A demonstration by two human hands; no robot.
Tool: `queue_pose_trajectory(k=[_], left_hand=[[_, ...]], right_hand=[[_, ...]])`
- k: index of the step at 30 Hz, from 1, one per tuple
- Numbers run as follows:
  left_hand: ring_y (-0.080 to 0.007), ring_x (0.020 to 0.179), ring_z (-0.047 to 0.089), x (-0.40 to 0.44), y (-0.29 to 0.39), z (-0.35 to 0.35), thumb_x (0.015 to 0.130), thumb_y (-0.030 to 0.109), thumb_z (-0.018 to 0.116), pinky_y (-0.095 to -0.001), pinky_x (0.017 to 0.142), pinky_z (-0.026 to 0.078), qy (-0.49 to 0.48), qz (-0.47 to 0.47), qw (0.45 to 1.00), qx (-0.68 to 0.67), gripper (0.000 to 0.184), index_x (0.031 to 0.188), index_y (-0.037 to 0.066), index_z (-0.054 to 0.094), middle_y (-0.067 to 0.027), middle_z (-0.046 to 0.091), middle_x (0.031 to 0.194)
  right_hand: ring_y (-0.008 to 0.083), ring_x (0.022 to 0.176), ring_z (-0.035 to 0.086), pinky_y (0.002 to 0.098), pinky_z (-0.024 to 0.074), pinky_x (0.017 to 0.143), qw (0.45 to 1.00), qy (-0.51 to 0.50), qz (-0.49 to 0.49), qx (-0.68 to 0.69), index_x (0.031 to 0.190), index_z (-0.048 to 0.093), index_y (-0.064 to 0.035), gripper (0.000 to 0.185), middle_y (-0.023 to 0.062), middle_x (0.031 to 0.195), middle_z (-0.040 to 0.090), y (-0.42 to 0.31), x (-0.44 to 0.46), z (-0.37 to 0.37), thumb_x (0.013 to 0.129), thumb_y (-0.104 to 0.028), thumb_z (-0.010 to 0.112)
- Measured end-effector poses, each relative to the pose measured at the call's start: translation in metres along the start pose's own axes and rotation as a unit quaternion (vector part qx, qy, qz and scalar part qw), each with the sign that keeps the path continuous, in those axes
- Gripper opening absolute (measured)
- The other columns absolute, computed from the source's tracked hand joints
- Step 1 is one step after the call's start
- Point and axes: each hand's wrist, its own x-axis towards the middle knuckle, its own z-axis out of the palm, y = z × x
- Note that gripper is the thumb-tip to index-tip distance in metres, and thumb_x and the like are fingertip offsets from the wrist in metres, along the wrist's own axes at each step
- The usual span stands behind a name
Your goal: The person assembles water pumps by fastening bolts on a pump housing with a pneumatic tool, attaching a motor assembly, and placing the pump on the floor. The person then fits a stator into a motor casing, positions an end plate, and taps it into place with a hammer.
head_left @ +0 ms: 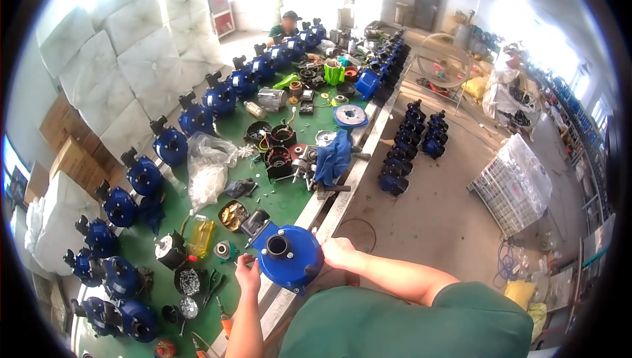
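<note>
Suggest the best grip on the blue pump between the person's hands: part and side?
Probably the round rim of the blue pump, one hand from each side: the body is broad and drum-like, and its black port projects toward the camera, leaving the left and right edges the likelier holds.

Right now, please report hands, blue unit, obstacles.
Right hand at unit's edge, grip unclear. Left hand beside it, partly open. Unit at bench edge; pliers near left hand.
</note>
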Motion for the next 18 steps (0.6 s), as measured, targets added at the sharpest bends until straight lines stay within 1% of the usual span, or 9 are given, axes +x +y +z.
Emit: queue_pose_trajectory(k=[3, 4, 7, 10, 13, 16, 18], left_hand=[[-0.0163, 0.065, 0.06, -0.002, 0.0, -0.003, 0.086, 0.004, 0.071, -0.0306, 0.064, 0.049, -0.025, 0.011, 0.997, 0.078, 0.013, 0.097, 0.0, 0.066, -0.0101, 0.07, 0.084], [-0.0177, 0.066, 0.061, -0.003, -0.001, -0.003, 0.084, 0.002, 0.071, -0.0318, 0.065, 0.05, -0.022, 0.016, 0.997, 0.076, 0.012, 0.095, 0.0, 0.066, -0.0113, 0.07, 0.089], [-0.0237, 0.074, 0.065, -0.007, 0.001, -0.006, 0.083, -0.001, 0.07, -0.0347, 0.069, 0.052, -0.027, 0.093, 0.992, 0.084, 0.011, 0.094, 0.001, 0.065, -0.0127, 0.07, 0.097], [-0.0301, 0.085, 0.067, -0.002, -0.006, -0.007, 0.083, -0.002, 0.068, -0.037, 0.074, 0.053, -0.031, 0.139, 0.985, 0.102, 0.01, 0.092, 0.001, 0.065, -0.0137, 0.069, 0.101], [-0.0341, 0.092, 0.067, -0.001, 0.005, -0.011, 0.084, -0.003, 0.068, -0.0385, 0.079, 0.053, -0.05, 0.163, 0.979, 0.11, 0.011, 0.094, 0.002, 0.066, -0.0142, 0.068, 0.1], [-0.0306, 0.087, 0.068, 0.001, 0.001, -0.01, 0.084, -0.004, 0.066, -0.0364, 0.077, 0.054, -0.067, 0.212, 0.965, 0.139, 0.013, 0.095, 0.001, 0.067, -0.014, 0.068, 0.101], [-0.0268, 0.081, 0.068, -0.002, 0.004, -0.009, 0.084, -0.004, 0.067, -0.0347, 0.073, 0.054, -0.075, 0.158, 0.981, 0.085, 0.013, 0.096, 0.001, 0.067, -0.0134, 0.067, 0.101]], right_hand=[[0.037, 0.089, 0.072, 0.0459, 0.0593, 0.076, 0.999, 0.002, 0.029, 0.019, 0.092, 0.073, -0.0002, 0.025, 0.0221, 0.102, 0.07, -0.002, 0.0, -0.003, 0.085, -0.017, 0.056], [0.0374, 0.09, 0.072, 0.0462, 0.0593, 0.077, 0.999, 0.005, 0.039, 0.025, 0.092, 0.073, 0.0003, 0.025, 0.0227, 0.103, 0.07, -0.002, -0.001, -0.003, 0.086, -0.018, 0.056], [0.0385, 0.091, 0.072, 0.0466, 0.0592, 0.077, 1.0, -0.023, 0.019, 0.001, 0.094, 0.073, 0.0009, 0.027, 0.0242, 0.104, 0.07, 0.0, 0.0, -0.004, 0.087, -0.018, 0.056], [0.0388, 0.09, 0.072, 0.0468, 0.0593, 0.077, 0.998, -0.032, 0.04, 0.032, 0.095, 0.073, 0.0012, 0.027, 0.0237, 0.104, 0.07, -0.007, -0.005, -0.019, 0.087, -0.019, 0.056], [0.0378, 0.091, 0.072, 0.0462, 0.059, 0.079, 0.999, -0.039, 0.03, 0.018, 0.096, 0.073, 0.0004, 0.028, 0.023, 0.104, 0.07, -0.005, -0.004, -0.018, 0.088, -0.021, 0.057], [0.037, 0.092, 0.071, 0.0449, 0.0586, 0.081, 0.999, -0.022, 0.03, 0.034, 0.096, 0.073, -0.0006, 0.029, 0.0223, 0.105, 0.071, 0.001, 0.001, -0.006, 0.088, -0.024, 0.058], [0.036, 0.093, 0.071, 0.0447, 0.0582, 0.082, 0.999, -0.014, 0.034, 0.033, 0.097, 0.073, -0.0025, 0.029, 0.0214, 0.105, 0.071, 0.003, 0.002, -0.002, 0.088, -0.025, 0.058]])
